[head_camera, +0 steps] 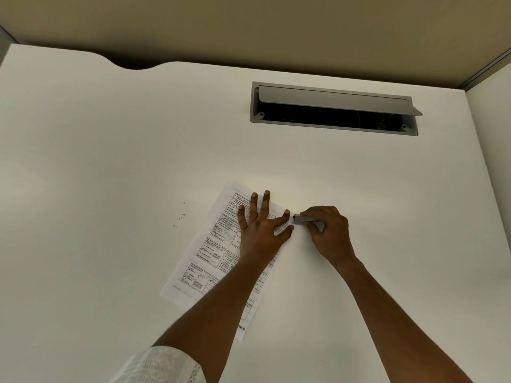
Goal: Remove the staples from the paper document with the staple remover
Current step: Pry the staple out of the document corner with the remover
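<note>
Right hand (327, 230) pinches staple remover (305, 219); left hand (260, 230) presses paper document (218, 261), fingers spread.

paper document (218, 261) | "PYQS" is being shown in faint large letters near its lower left | "Page" is being shown at its bottom corner, number unclear | remaining print too small

A single head-worn wide-angle view looks forward and down, from close above, onto the white worktop (110, 161).
</note>
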Motion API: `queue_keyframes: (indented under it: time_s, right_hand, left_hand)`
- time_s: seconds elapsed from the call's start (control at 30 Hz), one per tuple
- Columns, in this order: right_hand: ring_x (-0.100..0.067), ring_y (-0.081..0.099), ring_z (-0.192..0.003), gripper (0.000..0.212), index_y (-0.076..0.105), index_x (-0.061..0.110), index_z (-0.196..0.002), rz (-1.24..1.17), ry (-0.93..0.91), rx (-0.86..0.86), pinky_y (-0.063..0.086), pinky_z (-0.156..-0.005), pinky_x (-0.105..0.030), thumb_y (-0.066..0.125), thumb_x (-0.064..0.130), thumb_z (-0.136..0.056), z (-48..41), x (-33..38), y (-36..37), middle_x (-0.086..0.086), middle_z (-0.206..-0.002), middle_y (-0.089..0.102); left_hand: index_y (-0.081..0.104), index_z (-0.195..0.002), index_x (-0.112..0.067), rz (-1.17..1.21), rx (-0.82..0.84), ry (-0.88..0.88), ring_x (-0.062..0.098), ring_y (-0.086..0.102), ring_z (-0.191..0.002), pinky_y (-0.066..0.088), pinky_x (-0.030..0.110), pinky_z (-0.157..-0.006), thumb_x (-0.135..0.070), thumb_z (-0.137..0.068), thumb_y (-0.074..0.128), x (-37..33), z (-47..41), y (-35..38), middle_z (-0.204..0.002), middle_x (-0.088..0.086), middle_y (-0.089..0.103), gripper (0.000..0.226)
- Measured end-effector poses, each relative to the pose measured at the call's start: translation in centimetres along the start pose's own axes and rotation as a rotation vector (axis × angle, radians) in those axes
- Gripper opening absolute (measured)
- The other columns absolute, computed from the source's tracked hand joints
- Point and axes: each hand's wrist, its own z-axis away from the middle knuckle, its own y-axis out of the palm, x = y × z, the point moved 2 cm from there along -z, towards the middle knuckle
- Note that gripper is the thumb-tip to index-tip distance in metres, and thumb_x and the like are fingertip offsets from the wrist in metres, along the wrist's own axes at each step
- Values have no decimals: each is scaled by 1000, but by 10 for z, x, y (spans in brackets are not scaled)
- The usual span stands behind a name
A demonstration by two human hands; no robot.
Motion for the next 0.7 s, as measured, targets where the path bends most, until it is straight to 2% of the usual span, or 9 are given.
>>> queue_keyframes:
  time_s: [0.13, 0.3, 0.43, 0.7]
  right_hand:
    - [-35, 67, -91, 29, 77, 4, -103, 89, -46, 113, 55, -81, -44, 72, -11, -79, -6, -1, -3, -12, -98, 75]
    - [-32, 61, -100, 27, 76, 8, -110, 145, -63, 223, 51, -86, -50, 68, -3, -87, -11, 1, 0, -9, -105, 73]
    - [-30, 61, -100, 26, 76, 8, -110, 125, -62, 231, 51, -87, -48, 69, -2, -87, -13, 2, 0, -8, -105, 73]
    - [-32, 65, -100, 26, 76, 3, -109, 52, -16, 208, 53, -90, -41, 72, -4, -85, -12, 6, -1, -12, -105, 75]
  left_hand:
    - [59, -139, -45, -2, -13, 9, 24, -20, -158, -19, 53, -123, -60, -99, 52, 0, 0, 1, -174, 0, -3, 44]
    - [59, -140, -46, -10, -26, 16, 21, -24, -156, -27, 46, -119, -62, -99, 50, 0, 1, 1, -174, -1, -4, 45]
    - [59, -139, -47, -27, -33, 14, 24, -18, -158, -21, 50, -122, -65, -98, 48, 0, 1, 1, -174, 1, 1, 46]
    - [59, -139, -48, -36, -43, 10, 24, -17, -159, -15, 53, -125, -66, -98, 48, 0, 1, 2, -174, 0, 1, 46]
